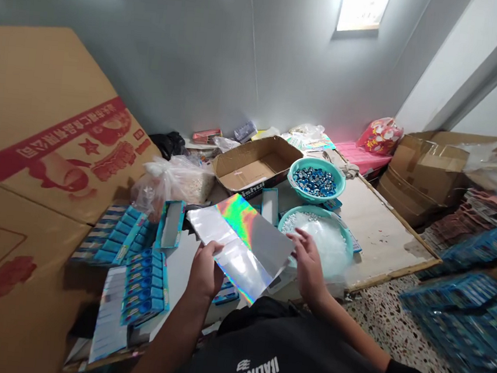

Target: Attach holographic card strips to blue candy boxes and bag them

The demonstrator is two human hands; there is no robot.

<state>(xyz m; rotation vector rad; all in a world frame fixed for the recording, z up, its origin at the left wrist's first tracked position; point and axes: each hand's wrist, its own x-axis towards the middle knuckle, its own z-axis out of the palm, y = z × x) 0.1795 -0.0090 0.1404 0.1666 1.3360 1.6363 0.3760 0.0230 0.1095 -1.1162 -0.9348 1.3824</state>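
Observation:
My left hand point(206, 271) is closed on the left edge of a shiny holographic sheet point(242, 247), thumb on top, fingers hidden beneath. The sheet is held tilted above the table and shows a rainbow band. My right hand point(310, 264) is at the sheet's right corner, fingers apart; whether a fingertip touches the sheet I cannot tell. Behind that hand stands a turquoise basin point(349, 243) with small white pieces and a clear plastic sheet. Farther back, another turquoise basin point(293, 186) holds blue glossy pieces point(314, 182). Shallow blue-edged boxes point(173, 224) lie left of the sheet.
Blue packs point(145, 287) are stacked at the table's left. A large carton point(29, 130) rises beside them. An open cardboard tray point(255, 163) and a plastic bag point(174, 179) stand at the back. Blue bundles point(468, 319) are on the right, above the speckled floor point(399, 306).

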